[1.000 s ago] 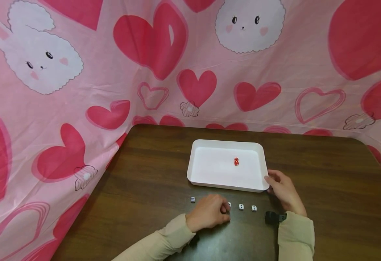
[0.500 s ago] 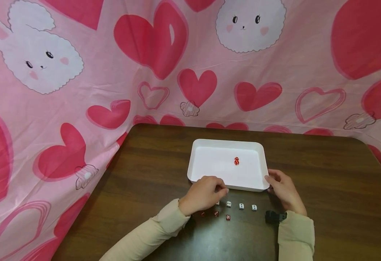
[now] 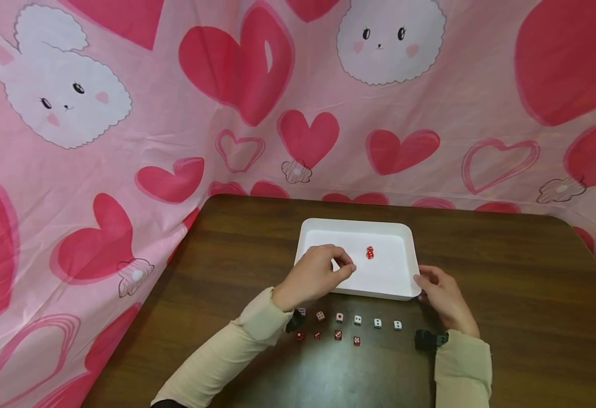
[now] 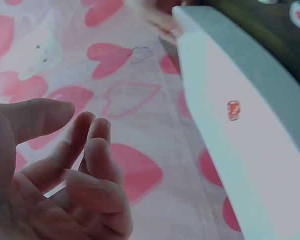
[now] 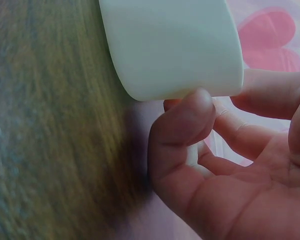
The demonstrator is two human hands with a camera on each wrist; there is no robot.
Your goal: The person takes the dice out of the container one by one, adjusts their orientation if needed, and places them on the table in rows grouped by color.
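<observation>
A white tray (image 3: 354, 222) lies on the dark wooden table (image 3: 507, 272), with two red dice (image 3: 370, 253) stacked inside it. My left hand (image 3: 323, 272) hovers over the tray's front left part, fingertips drawn together. In the left wrist view the left hand (image 4: 65, 175) has loosely curled fingers with no die showing between them, and the red stack (image 4: 233, 110) sits in the tray (image 4: 230, 55) beyond. My right hand (image 3: 443, 297) grips the tray's front right corner. The right wrist view shows the right hand (image 5: 230, 165) pinching the tray's corner (image 5: 175, 45) between thumb and fingers.
In front of the tray runs a row of white dice (image 3: 358, 320), with a row of red dice (image 3: 337, 334) just behind it, nearer to me. A pink cloth with hearts and bunnies (image 3: 298, 113) hangs along the back and the left side.
My left hand rose from the rows of dice and moved forward over the tray's front left part, uncovering the red dice. The right hand and the tray stayed put.
</observation>
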